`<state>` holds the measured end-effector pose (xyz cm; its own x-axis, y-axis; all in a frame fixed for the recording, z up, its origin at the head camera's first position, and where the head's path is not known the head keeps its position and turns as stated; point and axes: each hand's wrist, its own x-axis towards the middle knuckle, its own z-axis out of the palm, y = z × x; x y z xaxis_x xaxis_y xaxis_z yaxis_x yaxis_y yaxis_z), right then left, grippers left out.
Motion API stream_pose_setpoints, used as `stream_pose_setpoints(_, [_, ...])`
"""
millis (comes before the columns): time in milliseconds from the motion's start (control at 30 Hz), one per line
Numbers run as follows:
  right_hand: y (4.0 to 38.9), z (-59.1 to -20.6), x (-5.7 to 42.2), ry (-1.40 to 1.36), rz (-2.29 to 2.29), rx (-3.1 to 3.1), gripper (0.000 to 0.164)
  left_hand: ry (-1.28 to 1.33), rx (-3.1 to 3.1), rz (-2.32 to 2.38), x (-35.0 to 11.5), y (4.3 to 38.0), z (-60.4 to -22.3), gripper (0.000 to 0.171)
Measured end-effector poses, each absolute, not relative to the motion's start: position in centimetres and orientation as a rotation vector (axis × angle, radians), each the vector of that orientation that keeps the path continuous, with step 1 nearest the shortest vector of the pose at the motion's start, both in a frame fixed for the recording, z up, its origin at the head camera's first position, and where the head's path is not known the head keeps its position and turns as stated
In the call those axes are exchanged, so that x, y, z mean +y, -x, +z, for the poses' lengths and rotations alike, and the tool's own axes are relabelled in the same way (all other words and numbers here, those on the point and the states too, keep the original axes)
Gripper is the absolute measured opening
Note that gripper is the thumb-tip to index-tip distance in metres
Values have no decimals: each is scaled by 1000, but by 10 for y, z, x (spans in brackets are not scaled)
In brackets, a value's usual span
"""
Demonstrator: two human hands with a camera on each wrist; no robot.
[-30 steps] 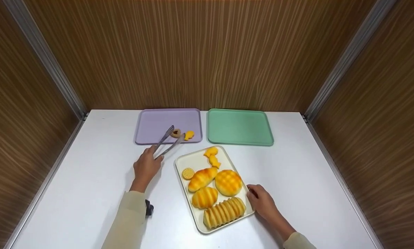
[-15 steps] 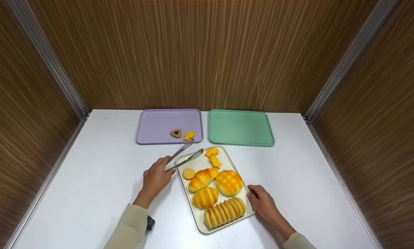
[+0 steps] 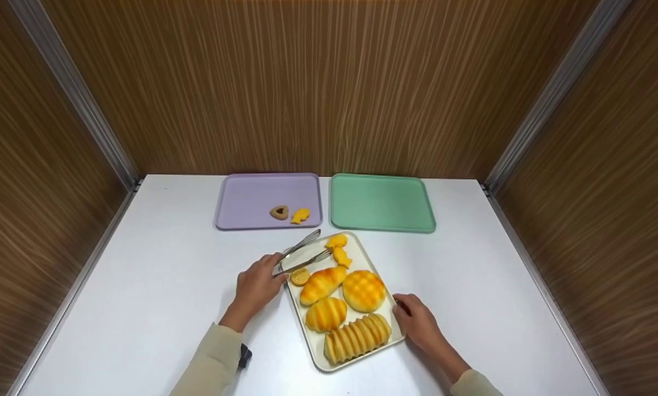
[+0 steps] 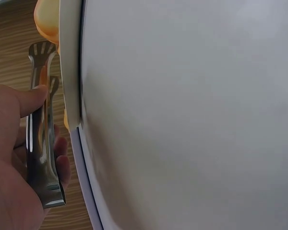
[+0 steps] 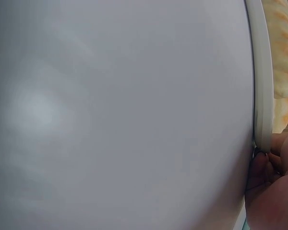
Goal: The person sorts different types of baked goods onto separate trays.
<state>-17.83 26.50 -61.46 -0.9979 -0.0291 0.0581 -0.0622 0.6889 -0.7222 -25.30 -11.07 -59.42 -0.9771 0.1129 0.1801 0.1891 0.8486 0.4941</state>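
My left hand (image 3: 258, 283) grips metal tongs (image 4: 42, 139) between thumb and fingers. Their spread tips hang over the upper left of the cream tray (image 3: 313, 352), near two orange fish-shaped pieces (image 3: 341, 256), with nothing visible between them. A round cracker (image 3: 299, 276) lies just under the tongs. Also on this tray are a long roll (image 3: 322, 286), a smaller striped roll (image 3: 326, 314), a round bun (image 3: 363, 290) and a ridged loaf (image 3: 357, 337). With thumb and fingers my right hand (image 3: 418, 320) pinches the tray's right edge; its fingertips are partly hidden.
Behind the cream tray stand a purple tray (image 3: 246, 198) and a green tray (image 3: 381, 202). A heart-centred cookie (image 3: 279, 212) and an orange fish-shaped piece (image 3: 300, 215) lie on the purple one. Wood-grain panels (image 3: 307, 88) enclose the white table (image 3: 142, 286).
My left hand has moved right and nearer, carrying the tongs from around the heart-centred cookie on the purple tray to above the cream tray. The right hand has stayed put.
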Motion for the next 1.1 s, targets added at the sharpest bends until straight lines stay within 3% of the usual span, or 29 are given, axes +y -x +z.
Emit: stream_pose_setpoints(1100, [177,-614,264,-61,1265,-2833,24,413,-2897,-720,-86,275,-587,48])
